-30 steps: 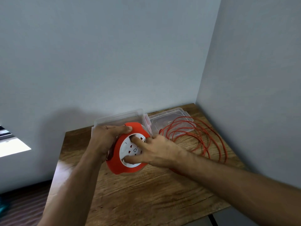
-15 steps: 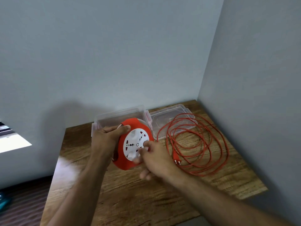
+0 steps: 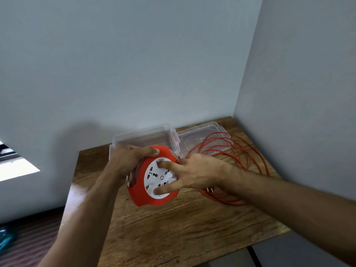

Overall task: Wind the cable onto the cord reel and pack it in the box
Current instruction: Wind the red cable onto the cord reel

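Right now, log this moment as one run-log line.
phase: winding | left hand: grips cord reel rim | right hand: fingers on reel's white face | cable: mostly loose on table | box: open, behind reel

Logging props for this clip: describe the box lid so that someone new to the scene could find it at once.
Start at the wooden table in the corner of the room. At its far edge stands the clear plastic box; the lid lies flat just right of it, nearer the corner. Unlike the deeper box, it is a shallow tray with loops of orange cable draped over it.
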Tool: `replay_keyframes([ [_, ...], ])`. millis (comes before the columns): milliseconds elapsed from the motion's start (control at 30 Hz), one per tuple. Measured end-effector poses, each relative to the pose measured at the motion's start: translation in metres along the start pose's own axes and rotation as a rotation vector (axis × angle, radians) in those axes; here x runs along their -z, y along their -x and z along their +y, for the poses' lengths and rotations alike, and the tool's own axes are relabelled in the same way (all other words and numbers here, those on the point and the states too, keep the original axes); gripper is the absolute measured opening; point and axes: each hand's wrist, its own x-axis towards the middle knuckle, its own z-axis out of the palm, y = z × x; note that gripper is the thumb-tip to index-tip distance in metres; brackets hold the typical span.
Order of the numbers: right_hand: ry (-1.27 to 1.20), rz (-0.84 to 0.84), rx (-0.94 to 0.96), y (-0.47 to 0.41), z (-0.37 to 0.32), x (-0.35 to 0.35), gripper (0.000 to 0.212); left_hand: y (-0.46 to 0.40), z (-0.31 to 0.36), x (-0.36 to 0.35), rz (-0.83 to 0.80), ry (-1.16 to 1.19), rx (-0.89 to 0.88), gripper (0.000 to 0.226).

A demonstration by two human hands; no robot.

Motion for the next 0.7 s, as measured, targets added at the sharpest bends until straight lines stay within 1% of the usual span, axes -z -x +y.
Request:
replay_keyframes([
  [133,-0.022,-0.009,-0.102,-0.011,-0.014,-0.003,0.063,-0.002,-0.002,-0.002,0.008,0.021,-0.018,0.02],
  [233,-0.025,0.018,-0.17,-0.018,-0.023,-0.01,0.063,0.0,-0.006,0.0,0.029,0.085,-0.031,0.017],
  [267,-0.048,0.021,-0.253,-0.021,-0.027,-0.012,0.062,0.001,-0.008,0.001,0.044,0.098,-0.041,0.015],
  [300,-0.105,0.042,-0.395,-0.025,-0.032,-0.013,0.06,0.001,-0.009,0.0,0.067,0.113,-0.056,0.013],
  [367,-0.322,0.182,-0.783,-0.031,-0.045,-0.016,0.06,0.002,-0.012,-0.005,0.126,0.154,-0.09,0.01],
  [400,-0.481,0.265,-0.993,-0.037,-0.055,-0.016,0.062,0.002,-0.014,-0.01,0.159,0.168,-0.102,0.009],
  [433,-0.729,0.328,-1.201,-0.045,-0.065,-0.015,0.063,0.003,-0.015,-0.015,0.183,0.166,-0.118,0.008],
  [467,-1.074,0.392,-1.399,-0.053,-0.073,-0.014,0.062,0.004,-0.017,-0.021,0.194,0.154,-0.136,0.008],
  [500,-1.473,0.459,-1.558,-0.06,-0.078,-0.013,0.058,0.006,-0.019,-0.025,0.195,0.13,-0.152,0.012],
  [533,-1.825,0.484,-1.676,-0.064,-0.079,-0.011,0.052,0.008,-0.022,-0.028,0.2,0.114,-0.158,0.013],
  [567,-2.054,0.471,-1.733,-0.065,-0.078,-0.008,0.045,0.009,-0.026,-0.029,0.207,0.116,-0.153,0.01],
  [600,-2.147,0.416,-1.728,-0.063,-0.076,-0.005,0.039,0.009,-0.029,-0.029,0.215,0.131,-0.138,0.009],
  [633,-2.134,0.352,-1.68,-0.058,-0.074,-0.005,0.035,0.009,-0.032,-0.028,0.218,0.148,-0.116,0.01],
  [667,-2.057,0.308,-1.618,-0.053,-0.071,-0.004,0.033,0.009,-0.034,-0.026,0.213,0.168,-0.092,0.014],
  [700,-1.905,0.271,-1.568,-0.046,-0.068,-0.004,0.034,0.01,-0.035,-0.025,0.203,0.19,-0.071,0.022],
])
